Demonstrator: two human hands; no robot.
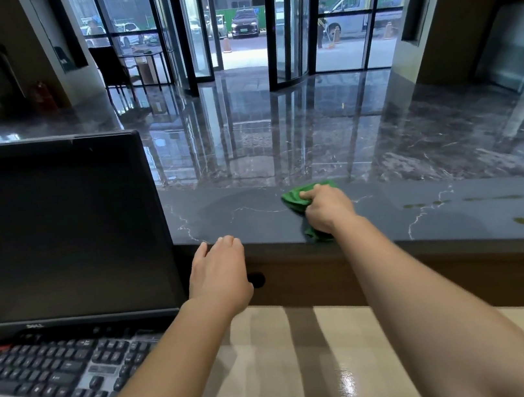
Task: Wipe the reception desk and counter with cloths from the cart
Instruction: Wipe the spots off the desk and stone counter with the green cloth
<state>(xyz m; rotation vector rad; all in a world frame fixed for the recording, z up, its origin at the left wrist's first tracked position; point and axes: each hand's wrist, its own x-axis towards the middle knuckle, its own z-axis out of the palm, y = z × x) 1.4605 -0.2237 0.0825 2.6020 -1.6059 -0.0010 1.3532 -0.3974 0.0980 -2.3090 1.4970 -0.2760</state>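
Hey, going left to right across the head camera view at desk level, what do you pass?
keyboard → monitor → left hand, resting at the counter's near edge → green cloth → right hand, pressing that cloth onto the dark stone counter.

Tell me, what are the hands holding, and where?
The right hand holds a crumpled green cloth bunched at its middle, pressing it on the dark marbled counter. The left hand holds nothing; its fingers rest at the counter's edge.
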